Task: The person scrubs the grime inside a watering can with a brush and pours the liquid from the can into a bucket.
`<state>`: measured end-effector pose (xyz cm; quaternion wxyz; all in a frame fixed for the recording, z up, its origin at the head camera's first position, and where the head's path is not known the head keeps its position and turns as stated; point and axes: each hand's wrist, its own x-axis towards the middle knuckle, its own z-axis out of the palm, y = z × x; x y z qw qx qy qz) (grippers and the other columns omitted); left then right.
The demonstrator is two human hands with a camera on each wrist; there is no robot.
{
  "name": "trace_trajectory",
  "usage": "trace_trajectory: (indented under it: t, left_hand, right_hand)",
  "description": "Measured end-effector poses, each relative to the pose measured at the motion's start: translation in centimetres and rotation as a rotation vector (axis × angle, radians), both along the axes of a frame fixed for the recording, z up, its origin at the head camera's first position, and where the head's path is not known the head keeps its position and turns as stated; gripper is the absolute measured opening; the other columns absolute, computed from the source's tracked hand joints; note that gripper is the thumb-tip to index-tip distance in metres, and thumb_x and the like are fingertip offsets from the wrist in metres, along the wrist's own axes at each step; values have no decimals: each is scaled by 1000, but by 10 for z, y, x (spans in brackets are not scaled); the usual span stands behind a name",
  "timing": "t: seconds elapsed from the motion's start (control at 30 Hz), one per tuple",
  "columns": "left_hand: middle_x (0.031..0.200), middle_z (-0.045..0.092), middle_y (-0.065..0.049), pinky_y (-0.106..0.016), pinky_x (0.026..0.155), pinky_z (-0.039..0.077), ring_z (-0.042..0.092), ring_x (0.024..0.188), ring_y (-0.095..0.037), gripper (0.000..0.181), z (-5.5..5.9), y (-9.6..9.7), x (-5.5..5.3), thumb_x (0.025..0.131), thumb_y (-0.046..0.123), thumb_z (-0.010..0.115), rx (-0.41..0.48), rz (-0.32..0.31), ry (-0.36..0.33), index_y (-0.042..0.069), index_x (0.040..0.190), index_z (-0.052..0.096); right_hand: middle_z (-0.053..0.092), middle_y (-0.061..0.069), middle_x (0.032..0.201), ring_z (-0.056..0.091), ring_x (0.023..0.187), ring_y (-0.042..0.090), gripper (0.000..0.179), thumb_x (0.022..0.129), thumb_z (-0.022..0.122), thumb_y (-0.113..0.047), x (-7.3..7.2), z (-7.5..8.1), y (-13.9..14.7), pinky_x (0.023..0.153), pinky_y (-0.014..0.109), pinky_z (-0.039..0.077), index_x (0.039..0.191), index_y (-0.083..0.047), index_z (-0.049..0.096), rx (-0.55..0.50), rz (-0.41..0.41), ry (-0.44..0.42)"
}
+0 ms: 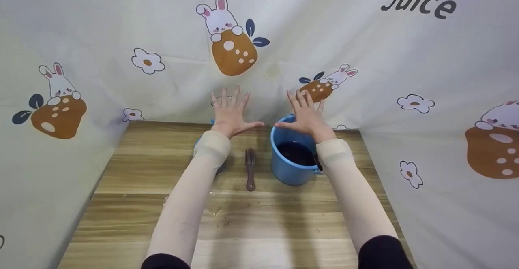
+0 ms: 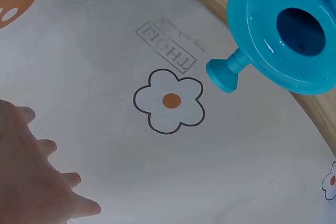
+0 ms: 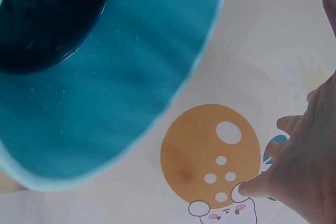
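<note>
Both hands are held out with spread fingers and grip nothing. My left hand (image 1: pixel 230 117) is raised above the far side of the table, its thumb pointing right. Mostly hidden beneath that wrist in the head view is a blue watering can (image 2: pixel 252 30), whose round top opening and short spout show in the left wrist view. My right hand (image 1: pixel 307 117) hovers over the far rim of a blue bucket (image 1: pixel 290 174), thumb pointing left. Dark liquid (image 1: pixel 295 153) lies in the bucket. Between the two vessels a small brown hand fork (image 1: pixel 250 169) lies with its tines pointing away.
The wood-grain table (image 1: pixel 259 228) has a few wet drops (image 1: pixel 216 212) on its left half. A pale cloth (image 1: pixel 174 86) printed with rabbits, fruit and flowers rises along the back and both sides. Something dark hangs at the bucket's right rim, partly behind the right sleeve.
</note>
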<state>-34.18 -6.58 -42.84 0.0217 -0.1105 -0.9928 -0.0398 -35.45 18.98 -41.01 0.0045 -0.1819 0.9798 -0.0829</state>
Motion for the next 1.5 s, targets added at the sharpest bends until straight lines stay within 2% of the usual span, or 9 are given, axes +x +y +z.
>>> trace_trajectory:
  t: [0.2, 0.47, 0.67, 0.83, 1.17, 1.5]
  left_hand:
    - [169, -2, -10, -71, 116, -4, -1, 153, -47, 109, 2, -7, 2, 76, 90, 41, 36, 13, -7, 27, 160, 12]
    - [169, 0, -10, -70, 117, -2, 0, 153, -47, 110, 8, -19, 4, 76, 91, 39, 0, 33, -23, 25, 160, 12]
    - [168, 0, -11, -70, 117, -4, -5, 153, -47, 109, 11, -29, 6, 77, 89, 42, 12, 44, -33, 25, 160, 12]
    - [168, 5, -13, -69, 118, -2, -3, 153, -47, 109, 10, -34, 6, 77, 89, 42, 11, 52, -16, 23, 160, 15]
    - [167, 14, -14, -65, 120, 5, 8, 153, -44, 105, 6, -39, 4, 78, 86, 47, 31, 42, 14, 22, 158, 22]
    - [161, 31, -15, -60, 121, 17, 27, 149, -41, 94, 4, -45, 4, 81, 81, 49, 18, 23, 45, 20, 152, 38]
  right_hand:
    - [5, 16, 167, -2, 155, 41, 111, 80, 58, -77, 0, 0, 1, 111, 78, 2, 160, -23, 4, 11, -4, -1]
    - [7, 15, 168, -1, 155, 39, 114, 79, 59, -77, -1, 3, -1, 115, 74, 4, 160, -21, 3, -1, 6, -27]
    - [7, 13, 168, 1, 155, 40, 116, 76, 55, -83, -1, 5, -4, 116, 72, 8, 160, -23, 3, 4, 13, -41]
    - [7, 13, 168, 3, 155, 39, 117, 75, 54, -85, -2, 6, -7, 116, 71, 11, 160, -24, 3, 5, 24, -49]
    - [8, 13, 168, 5, 155, 39, 109, 81, 62, -72, -1, 7, -13, 117, 69, 11, 160, -24, 5, -1, 38, -87]
    - [17, 15, 166, 15, 153, 40, 109, 79, 68, -68, -2, 1, -19, 118, 66, 18, 160, -21, 12, 7, 81, -76]
